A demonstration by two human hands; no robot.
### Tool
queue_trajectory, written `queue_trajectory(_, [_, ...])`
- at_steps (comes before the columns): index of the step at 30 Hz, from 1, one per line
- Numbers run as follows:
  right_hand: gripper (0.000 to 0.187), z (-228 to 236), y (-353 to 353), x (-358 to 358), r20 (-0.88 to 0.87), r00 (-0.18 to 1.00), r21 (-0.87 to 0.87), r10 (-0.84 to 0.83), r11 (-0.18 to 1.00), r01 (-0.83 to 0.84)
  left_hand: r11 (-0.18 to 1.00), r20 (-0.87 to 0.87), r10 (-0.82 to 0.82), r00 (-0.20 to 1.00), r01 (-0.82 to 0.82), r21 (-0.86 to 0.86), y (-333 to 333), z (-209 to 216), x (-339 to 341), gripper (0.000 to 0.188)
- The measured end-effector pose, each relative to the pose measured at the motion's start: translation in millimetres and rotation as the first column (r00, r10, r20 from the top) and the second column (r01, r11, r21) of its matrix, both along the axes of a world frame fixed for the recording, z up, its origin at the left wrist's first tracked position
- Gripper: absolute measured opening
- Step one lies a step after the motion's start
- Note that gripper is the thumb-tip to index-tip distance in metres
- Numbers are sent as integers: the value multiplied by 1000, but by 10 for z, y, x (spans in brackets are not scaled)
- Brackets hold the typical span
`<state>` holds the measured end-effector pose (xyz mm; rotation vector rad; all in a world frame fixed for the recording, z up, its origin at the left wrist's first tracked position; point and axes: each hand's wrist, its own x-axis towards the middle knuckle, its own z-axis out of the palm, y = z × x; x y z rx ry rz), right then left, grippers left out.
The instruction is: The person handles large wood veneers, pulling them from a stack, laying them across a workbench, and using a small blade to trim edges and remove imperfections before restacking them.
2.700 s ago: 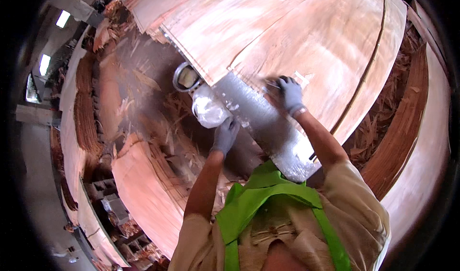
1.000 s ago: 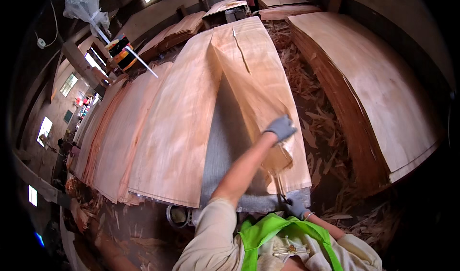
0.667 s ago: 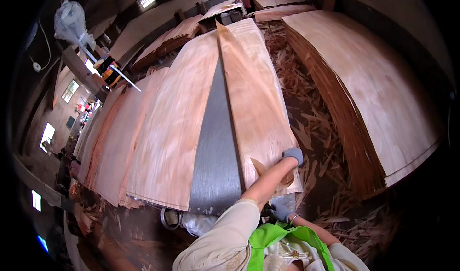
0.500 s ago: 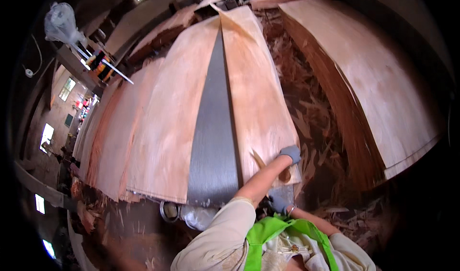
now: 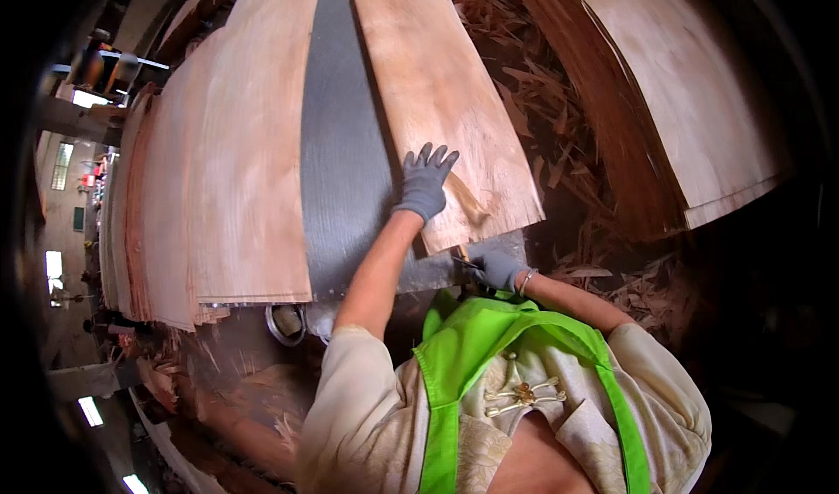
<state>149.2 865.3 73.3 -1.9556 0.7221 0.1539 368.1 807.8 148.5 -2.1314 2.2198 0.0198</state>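
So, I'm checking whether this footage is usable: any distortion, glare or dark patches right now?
Head view: fisheye distortion curves the stack of wood sheets at right; head view: windows at left burn out white; head view: corners are black, lower right very dark; head view: the gloved left hand reads clearly.

I see the veneer sheet (image 5: pixel 444 92) cut off up top — the tool (image 5: pixel 468 262) in the gloved right hand (image 5: pixel 500 271) too small to identify.
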Motion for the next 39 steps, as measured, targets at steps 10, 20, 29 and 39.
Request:
queue_trajectory(10, [30, 58, -142, -416, 217, 930, 232, -296, 941, 246, 980, -13, -166, 986, 164, -110, 649, 184, 46, 9])
queue_trajectory(20, [24, 33, -770, -511, -44, 809, 336, -587, 753, 565, 898, 166, 159, 973, -213, 385, 3364, 66, 67, 20])
queue_trajectory(29, [26, -152, -1390, 236, -29, 596, 693, -802, 413, 590, 823, -545, 568, 617, -406, 398, 1607, -108, -1091, 47])
queue_trajectory(39, [25, -154, -1356, 299, 7, 544, 742, -839, 369, 560, 646, -745, 666, 40, -529, 550, 2275, -243, -848, 26])
